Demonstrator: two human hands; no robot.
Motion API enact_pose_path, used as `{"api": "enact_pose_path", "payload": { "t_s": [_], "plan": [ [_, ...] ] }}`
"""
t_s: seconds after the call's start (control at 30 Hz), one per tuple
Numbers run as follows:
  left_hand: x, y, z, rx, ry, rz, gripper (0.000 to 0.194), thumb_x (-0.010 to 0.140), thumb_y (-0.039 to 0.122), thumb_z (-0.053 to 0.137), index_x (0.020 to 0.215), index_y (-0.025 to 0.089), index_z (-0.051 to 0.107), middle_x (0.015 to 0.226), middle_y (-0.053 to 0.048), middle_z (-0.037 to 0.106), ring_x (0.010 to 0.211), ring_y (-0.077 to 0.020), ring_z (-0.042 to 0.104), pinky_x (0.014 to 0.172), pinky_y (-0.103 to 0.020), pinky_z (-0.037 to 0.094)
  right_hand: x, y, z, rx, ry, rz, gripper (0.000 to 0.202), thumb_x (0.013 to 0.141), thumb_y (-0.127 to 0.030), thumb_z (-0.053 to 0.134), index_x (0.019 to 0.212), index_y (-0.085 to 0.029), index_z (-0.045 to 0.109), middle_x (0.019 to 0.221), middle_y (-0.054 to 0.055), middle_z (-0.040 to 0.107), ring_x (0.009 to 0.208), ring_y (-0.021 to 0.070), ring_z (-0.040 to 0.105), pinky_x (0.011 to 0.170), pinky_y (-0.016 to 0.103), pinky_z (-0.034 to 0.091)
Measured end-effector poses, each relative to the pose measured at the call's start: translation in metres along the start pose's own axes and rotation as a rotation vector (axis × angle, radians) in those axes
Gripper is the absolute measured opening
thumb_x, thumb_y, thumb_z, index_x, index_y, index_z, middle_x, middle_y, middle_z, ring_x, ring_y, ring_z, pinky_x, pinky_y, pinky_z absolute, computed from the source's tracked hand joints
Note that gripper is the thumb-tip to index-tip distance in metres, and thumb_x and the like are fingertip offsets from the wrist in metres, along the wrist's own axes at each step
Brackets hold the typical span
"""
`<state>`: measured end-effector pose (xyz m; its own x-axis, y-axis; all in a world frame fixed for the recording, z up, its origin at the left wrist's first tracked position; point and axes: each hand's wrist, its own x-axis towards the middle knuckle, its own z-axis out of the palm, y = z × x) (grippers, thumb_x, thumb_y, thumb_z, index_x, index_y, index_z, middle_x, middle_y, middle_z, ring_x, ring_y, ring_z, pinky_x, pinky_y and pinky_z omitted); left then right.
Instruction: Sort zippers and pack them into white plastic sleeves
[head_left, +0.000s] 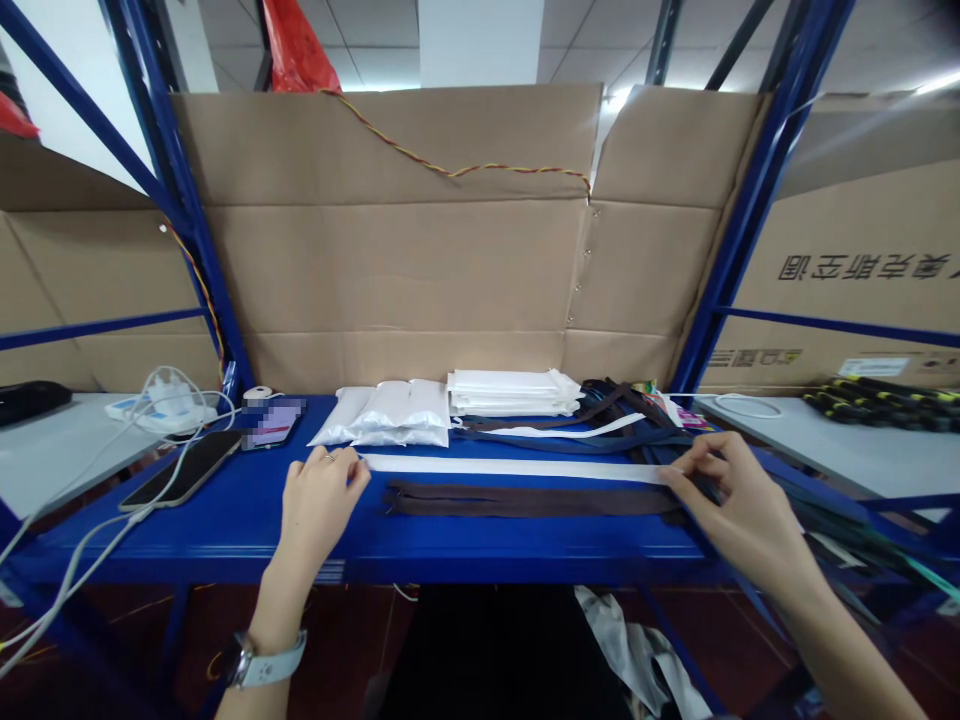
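Observation:
A long white zipper (517, 468) is stretched flat, left to right, just above the blue tabletop. My left hand (322, 500) pinches its left end, and a ring shows on one finger. At the other end, my right hand (724, 490) grips the strip between thumb and fingers. Nearer to me, parallel to it, a dark brown zipper (517, 501) lies on the table, its right end close to my right hand. Behind them rests another white zipper (570, 432) on a pile of dark zippers (615, 400).
Behind my hands are filled white plastic packets (401, 410) and a stack of flat white packs (514, 392). Two phones, a black one (184, 470) and a lit one (274, 424), lie left beside white cables (169, 470). Cardboard (405, 260) backs the blue frame (739, 220).

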<state>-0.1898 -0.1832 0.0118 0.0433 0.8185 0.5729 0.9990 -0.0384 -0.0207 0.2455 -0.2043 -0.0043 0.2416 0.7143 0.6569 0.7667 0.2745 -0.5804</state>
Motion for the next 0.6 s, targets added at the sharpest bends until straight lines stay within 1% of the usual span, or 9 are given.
{"api": "enact_pose_path", "payload": {
  "t_s": [0.07,0.13,0.17,0.27,0.33,0.4,0.47,0.53,0.6],
  "plan": [
    [-0.002,0.001,-0.005,-0.111,-0.154,0.057,0.028,0.088,0.030,0.035,0.067,0.020,0.050,0.065,-0.002,0.059,0.076,-0.0204,0.053,0.065,-0.029,0.028,0.004,0.011,-0.003,-0.106,-0.050,0.011,0.025,0.076,-0.042,0.057,0.087,-0.023,0.045,0.076,0.000,0.063,0.066,0.0171,0.060,0.061,0.027,0.041],
    [-0.004,0.001,-0.006,-0.213,-0.289,0.113,0.030,0.089,0.032,0.035,0.066,0.020,0.050,0.063,-0.001,0.057,0.073,-0.0193,0.053,0.063,-0.028,0.028,0.007,0.022,-0.003,-0.182,-0.142,-0.007,0.021,0.077,-0.038,0.055,0.089,-0.023,0.046,0.075,-0.001,0.062,0.068,0.0174,0.060,0.064,0.027,0.041],
    [-0.005,0.000,-0.006,-0.249,-0.335,0.128,0.031,0.089,0.034,0.035,0.065,0.021,0.050,0.063,0.000,0.057,0.072,-0.0189,0.053,0.062,-0.028,0.029,0.008,0.028,-0.002,-0.205,-0.202,-0.025,0.019,0.079,-0.036,0.053,0.090,-0.023,0.047,0.072,-0.001,0.061,0.067,0.0171,0.059,0.064,0.027,0.041],
    [-0.006,-0.002,0.001,-0.297,-0.404,0.130,0.032,0.088,0.037,0.037,0.064,0.020,0.050,0.066,0.000,0.059,0.071,-0.0181,0.054,0.062,-0.027,0.028,0.006,0.041,0.006,-0.269,-0.387,-0.087,0.013,0.082,-0.031,0.047,0.092,-0.023,0.048,0.066,-0.002,0.057,0.063,0.0167,0.057,0.063,0.028,0.041],
    [-0.006,-0.003,0.005,-0.294,-0.414,0.128,0.033,0.088,0.037,0.038,0.063,0.020,0.049,0.067,-0.001,0.059,0.070,-0.0180,0.054,0.062,-0.027,0.028,0.003,0.043,0.014,-0.387,-0.407,-0.140,0.015,0.081,-0.032,0.048,0.092,-0.022,0.052,0.072,0.002,0.058,0.069,0.0201,0.057,0.063,0.030,0.041],
    [-0.005,-0.001,0.006,-0.285,-0.408,0.121,0.033,0.089,0.039,0.038,0.063,0.020,0.047,0.066,0.000,0.059,0.068,-0.0177,0.053,0.061,-0.027,0.027,-0.003,0.035,0.020,-0.520,-0.353,-0.202,0.020,0.079,-0.035,0.052,0.094,-0.023,0.056,0.086,0.007,0.060,0.082,0.0255,0.057,0.065,0.033,0.041],
    [-0.005,0.002,0.003,-0.288,-0.393,0.111,0.033,0.088,0.042,0.040,0.065,0.020,0.047,0.064,0.000,0.058,0.066,-0.0177,0.052,0.060,-0.027,0.027,-0.009,0.019,0.025,-0.532,-0.345,-0.258,0.019,0.080,-0.035,0.052,0.094,-0.023,0.059,0.094,0.008,0.059,0.089,0.0270,0.055,0.069,0.035,0.041],
    [-0.005,0.006,-0.001,-0.311,-0.379,0.129,0.032,0.087,0.044,0.041,0.067,0.020,0.048,0.062,0.001,0.056,0.067,-0.0179,0.051,0.061,-0.027,0.029,-0.015,-0.001,0.029,-0.403,-0.455,-0.287,0.016,0.085,-0.033,0.047,0.090,-0.024,0.059,0.091,0.006,0.059,0.085,0.0229,0.055,0.072,0.034,0.041],
    [-0.007,0.011,-0.005,-0.372,-0.392,0.195,0.033,0.088,0.044,0.041,0.068,0.021,0.051,0.064,0.000,0.056,0.070,-0.0181,0.052,0.065,-0.028,0.031,-0.021,-0.019,0.034,-0.255,-0.593,-0.293,0.018,0.089,-0.031,0.043,0.084,-0.023,0.058,0.085,0.004,0.058,0.080,0.0189,0.055,0.072,0.031,0.042]
  ]
}}
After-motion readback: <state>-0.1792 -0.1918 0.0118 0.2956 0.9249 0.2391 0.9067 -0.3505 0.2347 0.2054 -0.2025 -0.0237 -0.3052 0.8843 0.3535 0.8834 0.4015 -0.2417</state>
